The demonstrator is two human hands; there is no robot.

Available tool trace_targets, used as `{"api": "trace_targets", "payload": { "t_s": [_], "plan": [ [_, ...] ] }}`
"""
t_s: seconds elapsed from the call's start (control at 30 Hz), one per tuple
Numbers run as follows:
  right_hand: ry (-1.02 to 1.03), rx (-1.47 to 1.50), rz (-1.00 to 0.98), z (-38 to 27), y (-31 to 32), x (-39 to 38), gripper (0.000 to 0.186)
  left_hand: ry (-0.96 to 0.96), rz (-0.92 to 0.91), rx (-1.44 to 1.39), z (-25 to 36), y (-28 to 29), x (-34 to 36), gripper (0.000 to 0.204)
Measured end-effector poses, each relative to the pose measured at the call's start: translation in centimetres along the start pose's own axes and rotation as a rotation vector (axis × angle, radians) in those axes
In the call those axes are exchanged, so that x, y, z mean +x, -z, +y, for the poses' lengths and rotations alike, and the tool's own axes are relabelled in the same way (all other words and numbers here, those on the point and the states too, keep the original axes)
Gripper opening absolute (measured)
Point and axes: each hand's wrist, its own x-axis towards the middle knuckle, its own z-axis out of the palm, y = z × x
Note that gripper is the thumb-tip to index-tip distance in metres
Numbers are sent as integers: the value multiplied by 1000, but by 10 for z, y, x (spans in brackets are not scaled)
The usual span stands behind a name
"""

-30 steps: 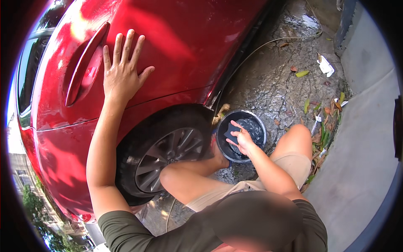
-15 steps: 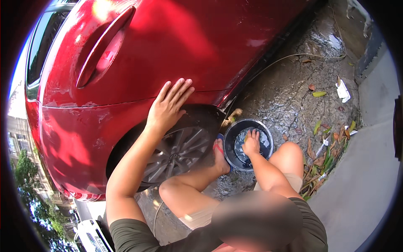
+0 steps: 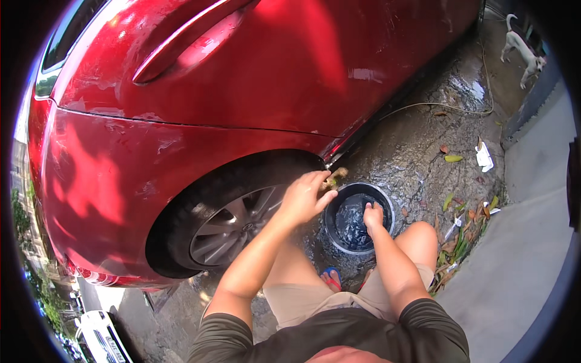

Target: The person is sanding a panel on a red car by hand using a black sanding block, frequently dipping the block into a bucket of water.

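Observation:
My left hand (image 3: pixel 310 195) is open, fingers slightly bent, in the air in front of the car's rear wheel (image 3: pixel 224 227), just left of a black bucket (image 3: pixel 388 221) of bubbly water on the wet concrete. My right hand (image 3: pixel 373 215) is inside the bucket with its fingers closed; what they hold is hidden. A red car (image 3: pixel 121 157) fills the left and top of the view, with a streaky wet surface around the wheel arch and door handle (image 3: pixel 181 39).
A grey concrete wall (image 3: pixel 514 260) bounds the right. Fallen leaves (image 3: pixel 454 242) and white litter (image 3: pixel 483 157) lie beside it. A thin hose (image 3: pixel 454 109) runs along the ground. A white dog (image 3: pixel 520 45) stands at top right; a white car (image 3: pixel 100 336) is at lower left.
My left hand has come down from the red door toward the bucket. My right hand has closed in the water, the dark pad hidden. My feet have shifted; the dog shows more fully.

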Motion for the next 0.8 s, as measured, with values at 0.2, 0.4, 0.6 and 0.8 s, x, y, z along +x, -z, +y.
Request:
{"api": "trace_targets", "payload": {
  "t_s": [0.2,0.4,0.6,0.8],
  "plan": [
    [-102,711,-331,-68,39,-71,23,1036,-155,-1233,-23,-164,-50,57],
    [-71,850,-347,-58,55,-96,44,1015,-16,-1392,-19,-184,-44,25],
    [-145,1179,-304,-79,45,-106,27,873,-116,-1675,-34,-170,-37,27],
    [-106,1305,-427,-95,53,-113,30,806,-118,-1688,-37,-145,-12,23]
  ]
}}
